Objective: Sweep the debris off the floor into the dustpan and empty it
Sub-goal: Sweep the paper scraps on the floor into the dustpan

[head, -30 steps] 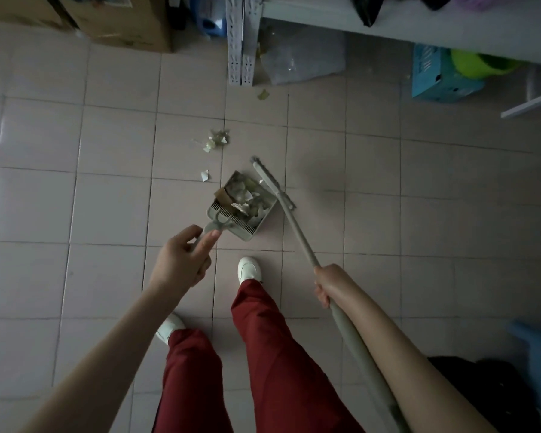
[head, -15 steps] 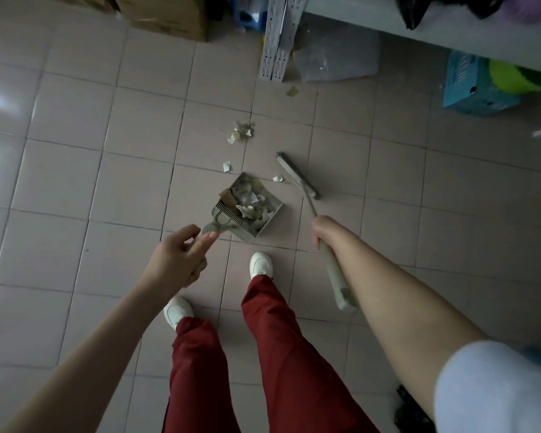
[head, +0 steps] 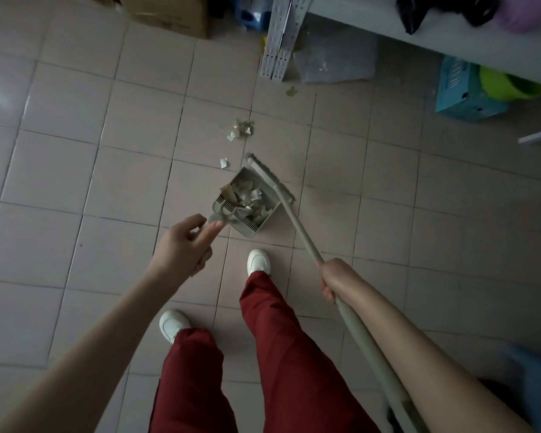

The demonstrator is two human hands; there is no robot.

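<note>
A grey dustpan (head: 270, 210) sits on the tiled floor in front of my feet, filled with torn paper scraps. My left hand (head: 183, 245) grips its handle. My right hand (head: 333, 278) grips the pole of a grey broom (head: 297, 225), whose head (head: 270, 176) lies along the dustpan's right edge. A small heap of scraps (head: 239, 129) lies on the floor beyond the pan. One white scrap (head: 224, 163) is just past the pan's mouth, and a greenish bit (head: 291, 91) lies near the shelf leg.
A cardboard box (head: 169, 10) stands at the back. A metal shelf leg (head: 278, 39) and a clear plastic bag (head: 334, 60) are beyond the debris. Under the shelf sit a blue box (head: 463, 89) and a green bowl (head: 506, 85). A blue stool (head: 537, 385) is at lower right.
The broom head has swung left against the dustpan's right edge, and a scrap that lay beside the pan is gone from the floor. My right hand has drawn back toward me.
</note>
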